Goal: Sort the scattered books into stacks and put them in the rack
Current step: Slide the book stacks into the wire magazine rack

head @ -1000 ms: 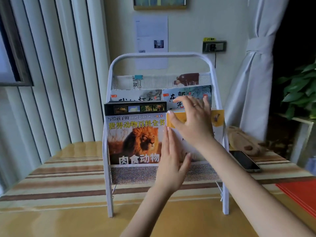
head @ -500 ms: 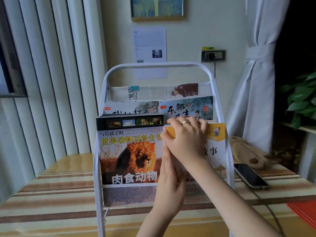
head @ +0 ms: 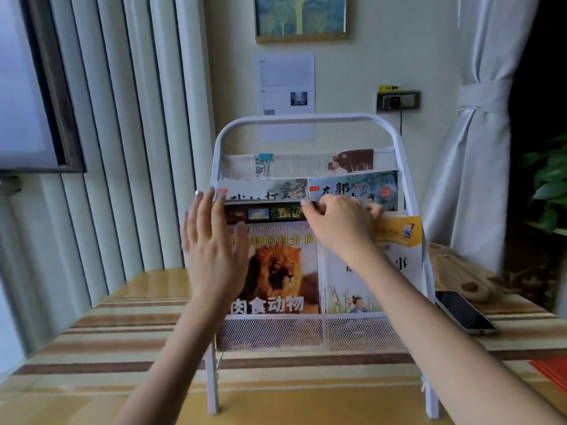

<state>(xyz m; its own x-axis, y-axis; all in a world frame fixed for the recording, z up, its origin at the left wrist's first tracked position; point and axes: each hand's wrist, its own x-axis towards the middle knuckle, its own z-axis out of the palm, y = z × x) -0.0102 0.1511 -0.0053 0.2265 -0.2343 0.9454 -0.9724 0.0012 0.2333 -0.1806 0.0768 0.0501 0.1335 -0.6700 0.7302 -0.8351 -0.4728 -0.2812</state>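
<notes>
From your head view, the white rack (head: 306, 119) stands on the striped table (head: 122, 332), dead ahead at 12 o'clock. Its front mesh pocket (head: 352, 332) holds two books upright, side by side: the lion book (head: 282, 271) on the left half and the yellow-topped storybook (head: 399, 256) on the right, their edges touching at the middle. The tier behind holds two more covers, a pale one (head: 264, 190) at left and a blue-green one (head: 359, 187) at right. The rear tier holds clipped papers (head: 291, 165) with a teal binder clip (head: 265, 157).

Your left hand (head: 211, 250) is flat, fingers straight and together, laid against the left edge of the lion book at about 9 o'clock from the book's centre, overlapping the rack's left upright; it grasps nothing. Your right hand (head: 340, 222) has its fingers curled over the top edges where the two front books meet, at 12 o'clock above them; exactly which book it pinches you cannot tell.

At 3 o'clock from the rack a phone (head: 463, 312) lies near the right upright, with a wooden board (head: 454, 271) behind it. A red item (head: 552, 371) sits at the table's right edge, at 4 o'clock. At 9 o'clock the tabletop runs to the blinds (head: 122, 133).
</notes>
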